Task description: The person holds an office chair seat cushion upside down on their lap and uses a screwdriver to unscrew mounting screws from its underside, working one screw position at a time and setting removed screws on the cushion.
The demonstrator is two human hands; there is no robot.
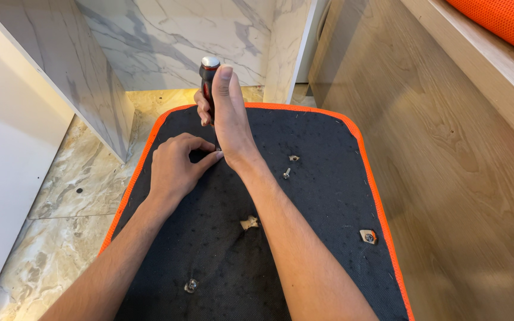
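My right hand (226, 116) is wrapped around the black and red handle of a screwdriver (208, 74), held upright with its silver cap on top. Its shaft points down at the black fabric underside of an orange-edged seat cushion (322, 202). My left hand (176, 167) rests on the fabric with its fingertips pinched at the screwdriver's tip, which they hide. A loose screw (286, 173) lies on the fabric just right of my right wrist.
Metal inserts show in the fabric at the back (294, 158), front left (191, 286) and right edge (368, 236), plus a torn hole (248, 223). A wooden panel (447, 178) rises on the right. Marble-patterned boards (168, 41) stand behind, over a marble floor (60, 196).
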